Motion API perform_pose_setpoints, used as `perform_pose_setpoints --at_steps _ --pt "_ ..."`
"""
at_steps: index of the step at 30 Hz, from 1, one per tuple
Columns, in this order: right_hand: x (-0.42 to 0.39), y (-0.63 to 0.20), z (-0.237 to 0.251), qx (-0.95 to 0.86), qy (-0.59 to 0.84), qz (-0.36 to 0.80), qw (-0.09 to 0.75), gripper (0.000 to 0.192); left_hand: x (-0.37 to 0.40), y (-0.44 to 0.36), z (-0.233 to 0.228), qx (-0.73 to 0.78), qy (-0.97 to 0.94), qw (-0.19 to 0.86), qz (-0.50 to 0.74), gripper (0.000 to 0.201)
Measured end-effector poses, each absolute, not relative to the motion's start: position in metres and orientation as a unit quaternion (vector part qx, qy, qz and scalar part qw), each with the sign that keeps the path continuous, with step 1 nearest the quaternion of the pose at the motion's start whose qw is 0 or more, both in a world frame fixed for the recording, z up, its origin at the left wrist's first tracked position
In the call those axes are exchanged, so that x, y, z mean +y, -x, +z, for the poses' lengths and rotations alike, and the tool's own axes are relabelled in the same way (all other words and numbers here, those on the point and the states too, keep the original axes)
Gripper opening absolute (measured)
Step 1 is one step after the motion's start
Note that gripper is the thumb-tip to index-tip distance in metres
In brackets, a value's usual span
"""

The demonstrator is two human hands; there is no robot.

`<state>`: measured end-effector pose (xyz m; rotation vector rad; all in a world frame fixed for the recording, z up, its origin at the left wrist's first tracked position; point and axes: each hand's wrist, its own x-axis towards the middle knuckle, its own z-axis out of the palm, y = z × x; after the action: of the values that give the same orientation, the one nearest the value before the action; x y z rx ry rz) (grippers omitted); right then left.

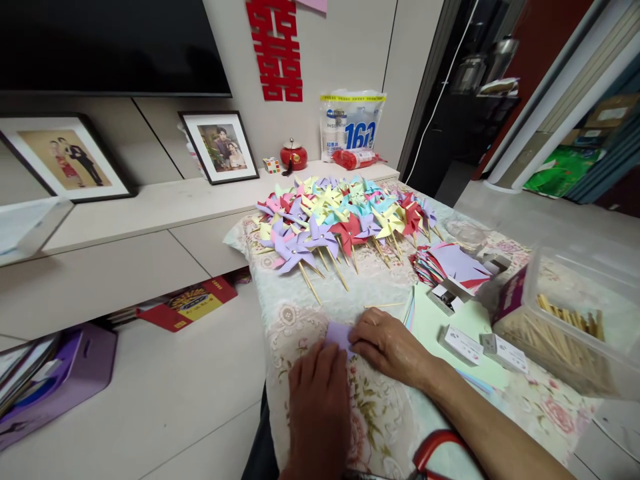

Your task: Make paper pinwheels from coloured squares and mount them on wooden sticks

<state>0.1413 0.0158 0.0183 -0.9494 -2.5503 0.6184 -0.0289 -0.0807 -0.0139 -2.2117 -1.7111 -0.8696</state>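
The lilac paper square (339, 333) lies flat on the flowered tablecloth (300, 320) at the near edge of the table, pinned between both hands. The left hand (317, 393) rests palm down with its fingertips on the near edge of the sheet; the right hand (387, 347) presses its fingers on the sheet's right side. Neither hand is clenched; both are flat and pressing rather than gripping.

By the look of it, this is the folding or creasing stage of one more pinwheel. I would judge that the next move needs the corners drawn to the centre, then a stick from the clear plastic box (575, 320) at the right, where wooden sticks (567, 313) lie loose.

Beyond the hands, a heap of finished pinwheels (345, 213) in purple, yellow, red, pink and blue covers the far end of the table. A stack of cut coloured paper (447, 263) sits to the right of it, and small white cartons (460, 343) lie on a pale green sheet (435, 320).

As for writing: a red paper double-happiness character (275, 50) hangs on the wall, and a white and blue packet (353, 123) on the shelf shows large figures that seem to read "160"; its smaller print is too fine to make out.
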Motion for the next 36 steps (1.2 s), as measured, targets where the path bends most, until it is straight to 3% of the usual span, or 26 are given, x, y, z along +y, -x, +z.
perform_pose_setpoints --at_steps 8,20,31,36 --pt "0.011 -0.132 0.014 -0.868 0.400 0.236 0.177 0.006 -0.091 0.027 -0.012 -0.550 0.782 0.097 -0.277 0.025" --pt "0.013 -0.131 0.008 -0.834 0.452 0.265 0.172 0.021 -0.099 0.042 -0.016 -0.540 0.796 0.138 -0.237 0.029" --pt "0.016 -0.139 0.004 -0.822 0.442 0.293 0.208 0.018 -0.093 0.074 -0.002 -0.627 0.716 0.051 -0.303 0.021" --pt "0.016 -0.140 0.004 -0.829 0.432 0.287 0.208 0.015 -0.067 0.090 -0.006 -0.694 0.668 -0.030 -0.267 0.023"
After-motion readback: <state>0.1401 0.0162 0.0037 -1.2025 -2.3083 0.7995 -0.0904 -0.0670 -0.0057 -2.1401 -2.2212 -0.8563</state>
